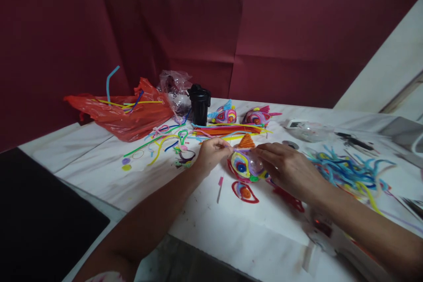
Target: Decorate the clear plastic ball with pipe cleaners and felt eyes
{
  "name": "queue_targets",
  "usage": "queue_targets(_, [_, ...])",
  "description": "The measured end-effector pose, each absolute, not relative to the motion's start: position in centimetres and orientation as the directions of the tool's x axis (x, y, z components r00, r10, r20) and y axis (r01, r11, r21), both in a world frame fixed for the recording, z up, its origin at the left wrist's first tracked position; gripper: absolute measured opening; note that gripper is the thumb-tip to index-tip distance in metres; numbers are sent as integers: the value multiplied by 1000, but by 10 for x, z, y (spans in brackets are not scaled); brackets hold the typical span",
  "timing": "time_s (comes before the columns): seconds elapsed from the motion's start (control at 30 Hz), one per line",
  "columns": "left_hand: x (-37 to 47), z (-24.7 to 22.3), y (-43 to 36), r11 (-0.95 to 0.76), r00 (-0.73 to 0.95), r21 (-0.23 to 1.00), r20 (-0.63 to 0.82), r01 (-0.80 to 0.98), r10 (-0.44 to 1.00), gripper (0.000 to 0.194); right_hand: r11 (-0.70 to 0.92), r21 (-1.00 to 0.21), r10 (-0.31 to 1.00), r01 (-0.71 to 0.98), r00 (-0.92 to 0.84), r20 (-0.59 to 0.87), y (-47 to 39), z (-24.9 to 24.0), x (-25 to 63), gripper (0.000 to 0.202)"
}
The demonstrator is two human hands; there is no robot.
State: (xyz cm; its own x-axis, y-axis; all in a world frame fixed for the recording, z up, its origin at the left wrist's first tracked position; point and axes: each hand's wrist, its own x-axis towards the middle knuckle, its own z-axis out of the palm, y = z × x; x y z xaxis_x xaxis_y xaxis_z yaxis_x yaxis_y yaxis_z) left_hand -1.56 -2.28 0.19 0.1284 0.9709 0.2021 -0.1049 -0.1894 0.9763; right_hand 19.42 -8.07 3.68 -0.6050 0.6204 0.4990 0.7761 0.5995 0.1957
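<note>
A fish-shaped craft [246, 164] of coiled pipe cleaners, with an orange fin on top, lies on the white table [231, 224]. My left hand [211, 154] pinches a pale pink pipe cleaner [235, 149] at the craft's upper left. My right hand [289, 169] rests on the craft's right side, with its fingertips on the same strand. A red teardrop coil with an orange centre [245, 192] lies flat just in front of the craft.
Two finished fish crafts [243, 116] sit behind a bundle of straight pipe cleaners [228, 131]. A black container [199, 103] and a red plastic bag [127, 112] stand at back left. Blue and yellow pipe cleaners [346, 172] pile at right. Scissors [355, 141] lie beyond them.
</note>
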Motion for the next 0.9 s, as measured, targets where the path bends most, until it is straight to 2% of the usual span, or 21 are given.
queue_targets(0.23, [-22,1,-20,-75,194,995,87,-68,977,13,596,183,637,782,-600,484,-82,38,196,37])
queue_targets(0.53, [-24,2,-20,-33,238,999,36,-20,971,9,602,202,613,773,-609,503,-82,37,197,37])
queue_targets(0.9, [-26,-1,-16,53,303,998,-38,-41,952,16,615,150,619,774,-592,515,-81,33,201,35])
